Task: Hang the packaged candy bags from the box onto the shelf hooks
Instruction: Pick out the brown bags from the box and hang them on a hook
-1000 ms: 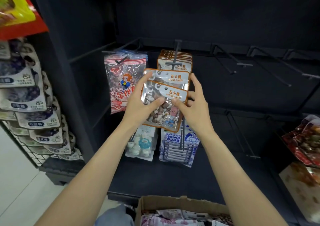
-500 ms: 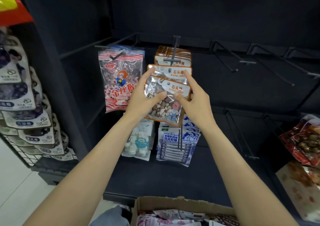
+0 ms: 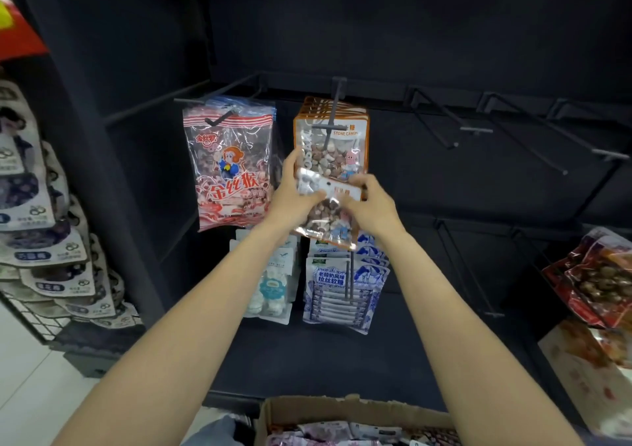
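Both hands hold one candy bag point(image 3: 327, 221) between them. The left hand point(image 3: 292, 196) curls round its left edge with the thumb across the front; the right hand point(image 3: 371, 206) grips the right side near the top, though blur hides its fingertips. Just above the hands, more of the same bags point(image 3: 337, 137) hang on a hook point(image 3: 333, 110). The box point(image 3: 345, 411) sits well below, near the forearms.

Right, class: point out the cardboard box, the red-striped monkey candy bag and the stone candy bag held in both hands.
cardboard box point(image 3: 342, 408): head view, bare top rim.
monkey candy bag point(image 3: 228, 165): head view, cartoon monkey on its front.
held stone candy bag point(image 3: 326, 221): head view, clear window showing candies.
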